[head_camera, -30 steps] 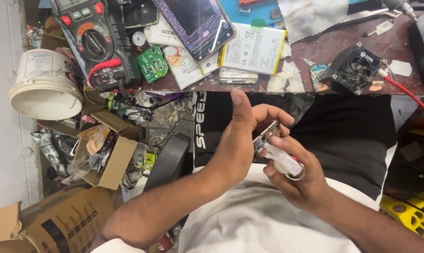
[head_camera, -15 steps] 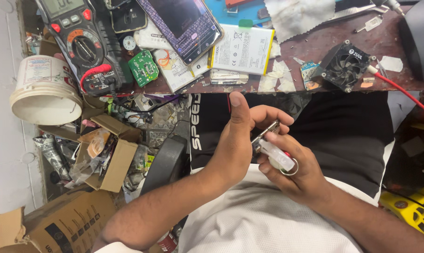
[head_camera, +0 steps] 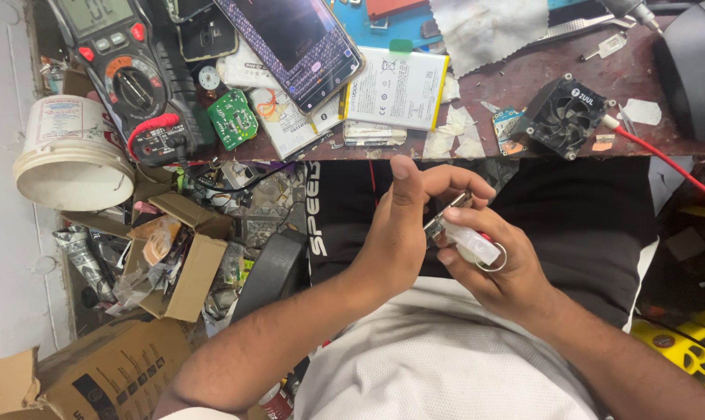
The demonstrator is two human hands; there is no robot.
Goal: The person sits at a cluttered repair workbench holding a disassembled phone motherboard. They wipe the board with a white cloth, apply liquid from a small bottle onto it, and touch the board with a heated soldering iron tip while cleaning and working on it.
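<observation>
Fingers (head_camera: 454, 180) of the left hand (head_camera: 403, 233) are pinched on a small metal piece (head_camera: 444, 220); a white keyring gadget (head_camera: 474, 244) is gripped by the right hand (head_camera: 499, 268).

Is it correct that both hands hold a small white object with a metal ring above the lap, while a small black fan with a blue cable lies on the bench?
Not quite: the cable on the small black fan is red, not blue, as the head view shows. The rest stands: the left hand and right hand hold the small white object with a metal ring above the lap, and the fan lies on the bench.
</observation>
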